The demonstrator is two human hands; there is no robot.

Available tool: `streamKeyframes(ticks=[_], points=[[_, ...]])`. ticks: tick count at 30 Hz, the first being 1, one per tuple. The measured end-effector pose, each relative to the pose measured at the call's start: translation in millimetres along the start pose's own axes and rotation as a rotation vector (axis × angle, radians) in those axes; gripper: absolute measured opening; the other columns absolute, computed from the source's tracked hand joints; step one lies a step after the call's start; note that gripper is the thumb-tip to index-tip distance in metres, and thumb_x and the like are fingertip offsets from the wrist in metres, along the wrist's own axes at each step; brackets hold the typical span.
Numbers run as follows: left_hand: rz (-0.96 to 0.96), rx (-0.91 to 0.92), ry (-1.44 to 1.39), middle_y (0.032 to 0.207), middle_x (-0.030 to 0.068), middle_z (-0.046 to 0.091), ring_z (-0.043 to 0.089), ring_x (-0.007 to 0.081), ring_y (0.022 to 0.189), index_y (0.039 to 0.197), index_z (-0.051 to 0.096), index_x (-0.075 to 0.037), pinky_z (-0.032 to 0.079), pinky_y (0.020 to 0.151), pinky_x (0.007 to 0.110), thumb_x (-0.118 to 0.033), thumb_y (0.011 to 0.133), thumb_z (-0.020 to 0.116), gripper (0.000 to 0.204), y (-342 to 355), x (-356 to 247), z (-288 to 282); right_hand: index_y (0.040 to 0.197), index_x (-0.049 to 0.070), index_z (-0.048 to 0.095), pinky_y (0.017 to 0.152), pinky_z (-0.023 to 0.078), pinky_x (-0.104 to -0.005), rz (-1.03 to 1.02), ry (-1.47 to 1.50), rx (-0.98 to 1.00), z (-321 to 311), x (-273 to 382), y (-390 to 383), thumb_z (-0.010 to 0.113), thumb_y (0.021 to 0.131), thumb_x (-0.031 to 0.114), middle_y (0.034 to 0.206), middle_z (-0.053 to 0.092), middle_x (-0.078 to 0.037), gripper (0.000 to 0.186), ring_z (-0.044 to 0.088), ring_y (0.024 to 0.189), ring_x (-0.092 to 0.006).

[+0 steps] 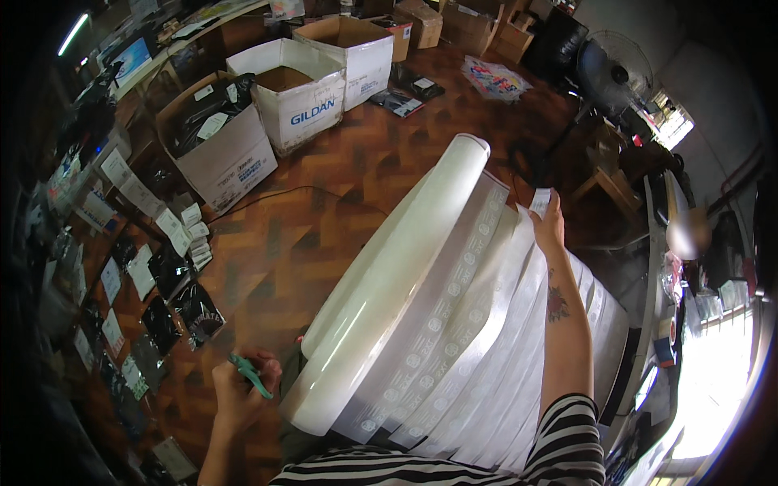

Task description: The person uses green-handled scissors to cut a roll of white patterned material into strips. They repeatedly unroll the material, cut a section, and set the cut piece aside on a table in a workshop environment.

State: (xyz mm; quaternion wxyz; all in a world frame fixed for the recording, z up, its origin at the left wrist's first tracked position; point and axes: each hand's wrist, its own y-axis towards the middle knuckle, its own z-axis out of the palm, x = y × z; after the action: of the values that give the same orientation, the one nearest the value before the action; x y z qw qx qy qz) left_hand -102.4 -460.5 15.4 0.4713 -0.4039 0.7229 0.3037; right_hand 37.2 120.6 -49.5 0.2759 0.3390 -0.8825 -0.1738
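A long roll of translucent white film [397, 267] lies diagonally in front of me over printed sheets [454, 308] with rows of pale repeated markings, partly cut into long strips [527, 340]. My left hand [241, 387], low at the left beside the roll's near end, is closed on green-handled scissors [251, 373]. My right hand [547, 223] reaches to the far edge of the strips and grips a white sheet end [538, 202] between thumb and fingers.
Cardboard boxes [296, 109] line the back, one with black bags inside. Flat packages [166, 324] and paper slips lie at left on the wooden floor [267, 243]. A standing fan [618, 74], wooden stool [608, 182] and a cluttered bench [673, 275] by a bright window are at right.
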Motion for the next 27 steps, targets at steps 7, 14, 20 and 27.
streamKeyframes(ticks=[7,14,20,27], points=[[0.171,0.066,0.114,0.066,0.0051,0.063,0.061,0.0101,0.057,0.087,0.059,-0.002,0.047,0.053,0.023,-0.006,0.076,0.071,0.016,-17.2,-28.4,12.5,0.125,0.012,0.052,0.098,0.03,-0.0482,-0.171,-0.385,-0.054,-46.5,109.6,-77.8,0.071,0.076,0.031,0.14,0.029,-0.017,0.056,0.031,0.127,-0.0349],[0.236,0.187,0.026,0.066,0.0069,0.063,0.062,0.0176,0.055,0.089,0.061,-0.006,0.048,0.054,0.026,-0.009,0.075,0.072,0.018,-39.5,-34.9,28.8,0.104,0.013,0.065,0.098,0.026,-0.0525,-0.245,0.094,0.476,-121.1,218.7,-265.9,0.077,0.067,0.043,0.121,0.053,-0.01,0.049,0.048,0.115,-0.0248],[0.3,0.142,0.252,0.065,0.0092,0.062,0.061,0.0236,0.054,0.088,0.057,-0.008,0.047,0.051,0.032,-0.013,0.074,0.072,0.021,-50.4,-43.1,22.8,0.107,0.008,0.063,0.102,0.021,-0.0545,-0.349,-0.018,0.413,-108.6,209.5,-298.8,0.073,0.071,0.043,0.127,0.051,-0.011,0.052,0.043,0.122,-0.0272],[0.319,0.017,0.471,0.075,0.0079,0.063,0.062,0.0295,0.064,0.095,0.055,-0.01,0.048,0.059,0.038,-0.024,0.07,0.075,0.035,-64.1,-29.6,15.3,0.109,0.009,0.064,0.106,0.016,-0.0582,-0.297,0.085,0.464,-131.5,240.7,-287.6,0.07,0.075,0.04,0.125,0.055,-0.013,0.046,0.048,0.12,-0.0306]])
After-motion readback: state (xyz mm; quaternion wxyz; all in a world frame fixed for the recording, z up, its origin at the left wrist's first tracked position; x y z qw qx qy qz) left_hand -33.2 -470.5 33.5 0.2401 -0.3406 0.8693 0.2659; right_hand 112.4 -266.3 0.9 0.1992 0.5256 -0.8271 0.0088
